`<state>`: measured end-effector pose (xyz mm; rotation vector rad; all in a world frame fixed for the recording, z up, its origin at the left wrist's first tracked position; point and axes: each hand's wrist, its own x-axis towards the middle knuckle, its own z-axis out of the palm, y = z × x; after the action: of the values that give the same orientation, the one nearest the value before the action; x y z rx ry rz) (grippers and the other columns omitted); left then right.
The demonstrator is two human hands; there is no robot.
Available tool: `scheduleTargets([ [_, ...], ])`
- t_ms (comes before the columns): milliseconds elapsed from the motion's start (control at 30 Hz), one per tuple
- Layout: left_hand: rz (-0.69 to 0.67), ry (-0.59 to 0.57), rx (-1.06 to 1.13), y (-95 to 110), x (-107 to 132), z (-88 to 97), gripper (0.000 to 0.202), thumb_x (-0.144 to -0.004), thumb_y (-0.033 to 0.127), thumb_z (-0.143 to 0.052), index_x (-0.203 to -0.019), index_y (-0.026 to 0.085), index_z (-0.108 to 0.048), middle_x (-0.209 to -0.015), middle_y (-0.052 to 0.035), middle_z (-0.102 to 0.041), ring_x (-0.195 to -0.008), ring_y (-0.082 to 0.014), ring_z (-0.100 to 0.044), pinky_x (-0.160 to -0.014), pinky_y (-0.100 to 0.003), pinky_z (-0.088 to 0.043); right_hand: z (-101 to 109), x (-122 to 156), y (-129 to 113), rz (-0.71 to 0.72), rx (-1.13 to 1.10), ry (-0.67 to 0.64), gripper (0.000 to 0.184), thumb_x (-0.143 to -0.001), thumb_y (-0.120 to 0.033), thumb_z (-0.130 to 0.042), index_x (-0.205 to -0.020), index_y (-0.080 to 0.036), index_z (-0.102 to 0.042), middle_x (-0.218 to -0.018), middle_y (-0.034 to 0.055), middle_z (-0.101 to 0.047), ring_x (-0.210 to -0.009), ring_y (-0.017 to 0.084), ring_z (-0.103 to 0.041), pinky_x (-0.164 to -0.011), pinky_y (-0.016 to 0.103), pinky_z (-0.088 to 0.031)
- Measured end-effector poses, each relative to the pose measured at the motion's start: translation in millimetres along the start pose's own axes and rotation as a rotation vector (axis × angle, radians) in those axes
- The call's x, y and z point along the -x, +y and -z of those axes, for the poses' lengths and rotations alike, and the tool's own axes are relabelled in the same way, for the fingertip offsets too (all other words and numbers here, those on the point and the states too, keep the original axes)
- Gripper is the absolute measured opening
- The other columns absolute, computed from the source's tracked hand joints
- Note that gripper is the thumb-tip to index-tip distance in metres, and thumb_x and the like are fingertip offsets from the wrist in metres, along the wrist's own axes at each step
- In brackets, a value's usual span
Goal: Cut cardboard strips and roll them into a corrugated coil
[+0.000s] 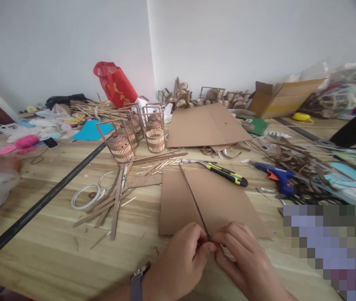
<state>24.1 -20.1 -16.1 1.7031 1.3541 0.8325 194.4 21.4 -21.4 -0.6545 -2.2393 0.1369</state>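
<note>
A craft workshop, by its glue gun (280, 173), utility knife (226, 172), brown strips (115, 215) and small baskets (120, 150).

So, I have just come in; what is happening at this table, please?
A person's left hand and right hand together pinch the near end of a thin dark strip over a cardboard sheet. A utility knife lies at the sheet's far edge, and a blue glue gun lies to the right. Small bamboo baskets stand behind, to the left.

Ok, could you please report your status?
Left hand and right hand pinching thin dark strip at near end. Strip over cardboard sheet. Nearby: utility knife at sheet's far edge.
</note>
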Motion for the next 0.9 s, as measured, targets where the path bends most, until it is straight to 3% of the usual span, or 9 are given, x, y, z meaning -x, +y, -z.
scheduleTargets([
  [233, 0.022, -0.012, -0.053, 5.0, 2.3, -1.5, 0.019, -0.097, 0.029, -0.04, -0.08, 0.02, -0.045, -0.083, -0.005, -0.055, -0.078, -0.0203, -0.052, -0.071, -0.03, -0.037, 1.1, 2.3, 1.9, -0.021, -0.028, -0.023, 0.012, -0.09, -0.011, -0.052, -0.087, -0.023, -0.057, -0.067, 0.0003, -0.059, -0.061, 0.016, -0.057, -0.058, 0.028, -0.045],
  [433, -0.034, 0.015, -0.188, 4.4, 3.2, -6.2, 0.015, -0.096, 0.018, -0.038, -0.084, 0.02, -0.047, -0.087, -0.0061, -0.057, -0.081, -0.0208, -0.056, -0.071, -0.03, -0.041, 2.5, 2.6, 2.4, -0.067, -0.077, -0.043, 0.011, -0.093, -0.015, -0.052, -0.094, -0.022, -0.06, -0.088, 0.0052, -0.067, -0.079, 0.017, -0.066, -0.068, 0.026, -0.053],
  [900, -0.218, 0.121, -0.477, 2.3, 7.1, -9.9, 0.017, -0.09, 0.005, -0.041, -0.084, 0.019, -0.048, -0.083, -0.0038, -0.059, -0.076, -0.0192, -0.06, -0.065, -0.028, -0.043, 2.3, 0.8, -2.4, -0.031, -0.075, -0.006, 0.014, -0.092, -0.01, -0.048, -0.092, -0.022, -0.057, -0.082, 0.0046, -0.067, -0.074, 0.016, -0.067, -0.065, 0.026, -0.055],
])
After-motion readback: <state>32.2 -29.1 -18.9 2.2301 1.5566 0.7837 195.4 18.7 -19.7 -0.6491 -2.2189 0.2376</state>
